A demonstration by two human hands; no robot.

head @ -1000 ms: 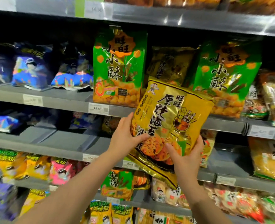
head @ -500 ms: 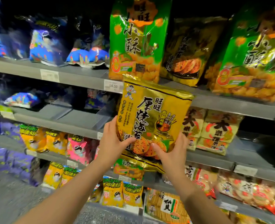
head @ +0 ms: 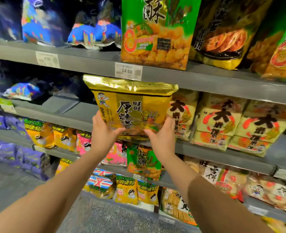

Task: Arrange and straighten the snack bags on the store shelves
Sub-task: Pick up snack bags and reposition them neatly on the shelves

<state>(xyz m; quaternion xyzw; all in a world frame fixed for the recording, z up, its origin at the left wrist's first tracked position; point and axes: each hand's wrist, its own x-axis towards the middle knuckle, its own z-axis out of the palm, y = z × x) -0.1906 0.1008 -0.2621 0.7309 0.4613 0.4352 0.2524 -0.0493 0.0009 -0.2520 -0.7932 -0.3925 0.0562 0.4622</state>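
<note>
A gold-yellow snack bag (head: 130, 105) with black characters and a cartoon boy stands upright at the front of the second shelf (head: 75, 115). My left hand (head: 103, 132) grips its lower left corner and my right hand (head: 160, 137) grips its lower right corner, thumbs across the front. Its top edge reaches just under the upper shelf's rail by the 14.50 price tag (head: 128, 71). To its right stand cream and red rice-cracker bags (head: 221, 121). Whether the bag's base rests on the shelf is hidden by my hands.
The upper shelf carries a green snack bag (head: 157, 31), a dark gold bag (head: 223, 34) and blue bags (head: 91, 34). The second shelf's left part has a bare stretch and one blue bag (head: 21, 91). Lower shelves hold yellow, pink and green bags (head: 144, 162). Grey floor lies below.
The gold bag has come down from in front of the upper shelf's green bags to the second shelf and turned upright. Both hands kept their hold, and the view dropped and moved closer.
</note>
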